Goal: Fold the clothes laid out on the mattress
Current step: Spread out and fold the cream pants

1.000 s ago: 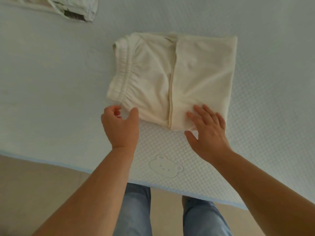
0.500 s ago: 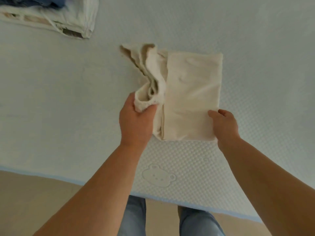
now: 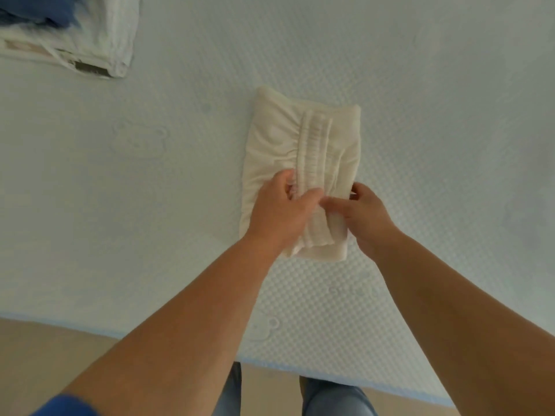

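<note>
Your left hand point(image 3: 279, 211) and right hand point(image 3: 365, 217) both pinch the near end of the folded cream shorts point(image 3: 300, 151), thumbs almost touching on the stretchy band.

A: Cream shorts point(image 3: 276, 151)?
B: Soft matt cloth, ribbed gathered waistband point(image 3: 313, 154).
A: Mattress point(image 3: 420, 70)?
B: Pale quilted fabric, dimpled, matt.
A: Pile point(image 3: 99, 34) top left?
B: White and blue cloth, crumpled.
A: Floor point(image 3: 45, 355)?
B: Smooth, tan.
</note>
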Demonstrator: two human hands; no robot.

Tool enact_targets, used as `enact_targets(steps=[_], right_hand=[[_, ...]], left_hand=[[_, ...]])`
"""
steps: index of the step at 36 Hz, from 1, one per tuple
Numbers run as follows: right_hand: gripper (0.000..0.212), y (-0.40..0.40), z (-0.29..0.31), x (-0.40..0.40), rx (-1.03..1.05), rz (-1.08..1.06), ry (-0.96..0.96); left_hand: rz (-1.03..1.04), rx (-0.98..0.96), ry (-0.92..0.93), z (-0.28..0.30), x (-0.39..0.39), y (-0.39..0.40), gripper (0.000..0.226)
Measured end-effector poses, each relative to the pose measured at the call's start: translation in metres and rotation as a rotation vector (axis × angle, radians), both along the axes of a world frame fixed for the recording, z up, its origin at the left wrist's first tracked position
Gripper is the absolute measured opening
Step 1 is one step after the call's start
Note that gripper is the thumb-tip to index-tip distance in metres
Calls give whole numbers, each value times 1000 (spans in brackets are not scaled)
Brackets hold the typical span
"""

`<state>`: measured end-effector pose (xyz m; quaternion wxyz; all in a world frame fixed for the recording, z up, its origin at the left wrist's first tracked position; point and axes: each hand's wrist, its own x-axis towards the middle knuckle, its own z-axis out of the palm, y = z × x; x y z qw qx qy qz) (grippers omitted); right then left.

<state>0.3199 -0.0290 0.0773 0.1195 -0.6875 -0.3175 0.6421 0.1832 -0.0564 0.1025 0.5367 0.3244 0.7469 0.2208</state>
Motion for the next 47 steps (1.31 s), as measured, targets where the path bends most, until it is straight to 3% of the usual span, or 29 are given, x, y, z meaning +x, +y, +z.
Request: enact_targets(steps=[2, 4, 6, 8, 10, 12, 14, 17, 19, 21, 24, 27, 34, 37, 42, 47], right_hand=[[47, 5, 12, -12, 82, 87, 35], [36, 8, 30, -32, 230, 227, 14], [30, 7, 53, -55, 382, 413, -31], [35, 8, 75, -77, 419, 565, 71], [45, 13, 96, -95, 302, 642, 281], [49, 18, 108, -109, 167, 581, 445], [40, 17, 112, -124, 182, 414, 458], [23, 13, 103, -148, 453, 235, 37], [43, 15, 96, -163, 351, 195, -63], [72, 24, 94, -185, 60, 148, 125], [68, 33, 95, -224, -160, 120, 477], [53, 46, 104, -274, -9, 39, 573], [24, 124, 138, -397, 546, -60, 332], [24, 161, 144, -433, 687, -101, 260], [37, 202, 107, -467, 673, -60, 117], [55, 208, 50, -481, 468, 63, -126]], left_hand=[[81, -98, -200, 10, -2, 9, 48], [117, -124, -290, 23, -10, 14, 67], [224, -124, -396, 37, -25, 13, 73], [331, -115, -528, 51, -48, 7, 64], [406, -114, -616, 61, -75, -3, 62], [504, -112, -705, 69, -100, -14, 58], [580, -100, -789, 76, -122, -21, 52], [684, -104, -828, 84, -156, -22, 50], [706, -91, -830, 88, -185, -20, 48], [681, -60, -840, 92, -222, -17, 40], [618, -13, -877, 100, -282, -7, 32], [577, 16, -838, 113, -346, 19, 31], [370, 115, -601, 147, -471, 145, 23], [320, 183, -575, 155, -501, 192, 24], [322, 179, -496, 119, -534, 225, 28], [213, 84, -86, 42, -540, 218, 38]])
